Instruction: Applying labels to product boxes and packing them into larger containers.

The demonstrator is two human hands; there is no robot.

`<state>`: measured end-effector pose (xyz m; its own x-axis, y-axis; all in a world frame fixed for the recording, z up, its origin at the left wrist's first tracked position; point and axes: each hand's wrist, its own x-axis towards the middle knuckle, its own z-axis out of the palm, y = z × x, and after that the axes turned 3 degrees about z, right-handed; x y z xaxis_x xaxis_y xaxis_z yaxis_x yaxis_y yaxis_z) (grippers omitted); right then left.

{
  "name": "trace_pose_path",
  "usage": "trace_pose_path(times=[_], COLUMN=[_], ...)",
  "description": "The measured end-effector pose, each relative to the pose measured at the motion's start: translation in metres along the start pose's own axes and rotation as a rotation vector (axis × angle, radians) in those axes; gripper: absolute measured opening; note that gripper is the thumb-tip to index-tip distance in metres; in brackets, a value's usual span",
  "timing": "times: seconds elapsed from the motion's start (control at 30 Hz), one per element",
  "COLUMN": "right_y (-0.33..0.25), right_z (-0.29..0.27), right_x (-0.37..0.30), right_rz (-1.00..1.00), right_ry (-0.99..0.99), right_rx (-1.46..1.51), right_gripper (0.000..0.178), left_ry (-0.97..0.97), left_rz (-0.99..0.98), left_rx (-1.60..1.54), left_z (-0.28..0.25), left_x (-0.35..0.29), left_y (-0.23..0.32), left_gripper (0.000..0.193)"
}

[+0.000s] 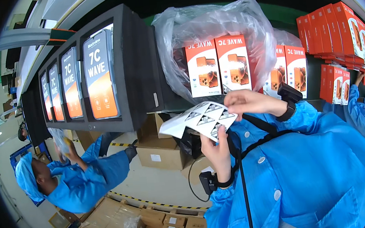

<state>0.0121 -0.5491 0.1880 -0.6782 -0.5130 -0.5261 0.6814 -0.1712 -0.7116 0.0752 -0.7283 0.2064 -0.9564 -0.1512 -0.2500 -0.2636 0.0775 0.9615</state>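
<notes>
Workroom, pale floor with yellow-and-black striped tape, lower left to centre of the frame. Worn by the person, lower right: one blue coat with white buttons; two black wrist units, one at the left wrist, one at the right. Left hand, centre: grasping the lower edge of a label sheet, thumb on top. Right hand, just right of centre: fingers bent, tips against the sheet's upper right corner; whether they pinch it cannot be told. Label sheet: one, white, curled at left, printed with black triangular marks, held at centre frame. Beyond it, upper centre: one clear plastic bag around red-and-white boxes, two showing plainly. Upper left: one black foam tray bearing a row of four phones, faces grey above orange. Upper right: stacked red-and-white cartons. Below the tray: brown cardboard box. Farther off, left: a co-worker, blue coat and cap, hands raised at a clear bag. Right edge: another person in blue.
</notes>
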Motion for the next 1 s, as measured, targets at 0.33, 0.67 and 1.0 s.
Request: trace_pose_path(times=[0.33,0.67,1.0], right_y=[-0.013,-0.012,-0.002], right_z=[0.031,0.048,0.052], right_x=[-0.023,-0.032,-0.011], right_rz=[-0.604,-0.867,-0.914], right_ry=[0.578,0.346,0.300], right_rx=[-0.727,-1.117,-1.354], right_gripper=[0.020,0.020,0.012], left_ry=[-0.152,-0.100,-0.061], left_rz=[0.082,0.056,0.028], left_rx=[-0.262,-0.390,-0.333], left_z=[-0.004,-0.006,-0.015], left_x=[-0.003,-0.002,-0.003], left_y=[0.004,-0.001,-0.027], left_gripper=[0.015,0.012,0.023])
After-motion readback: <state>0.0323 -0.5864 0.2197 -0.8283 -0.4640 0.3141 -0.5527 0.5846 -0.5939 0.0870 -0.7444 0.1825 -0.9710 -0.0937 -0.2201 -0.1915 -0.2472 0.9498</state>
